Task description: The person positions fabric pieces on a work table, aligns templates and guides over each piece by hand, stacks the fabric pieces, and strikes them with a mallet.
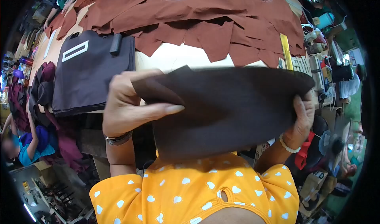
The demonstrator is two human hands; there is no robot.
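Note:
A dark brown leather-like sheet point(233, 109) is held up in front of my chest, slightly blurred. My left hand point(130, 101) pinches its left end, thumb lying on the near face, where a corner folds over. My right hand point(303, 115) grips the right end, with the thumb in front and the other fingers mostly hidden behind the sheet. Left of the held sheet, a stack of dark sheets point(87, 85) lies on the table. On that stack rest a white rectangular frame point(75, 51) and a dark block point(115, 44).
Reddish-brown leather-like pieces point(190, 16) with irregular edges cover the back of the table point(166, 56). A yellow ruler point(286, 52) lies at the right, near assorted tools. Maroon cloth point(69, 145) hangs at the left edge. A person in blue point(39, 147) is at the left.

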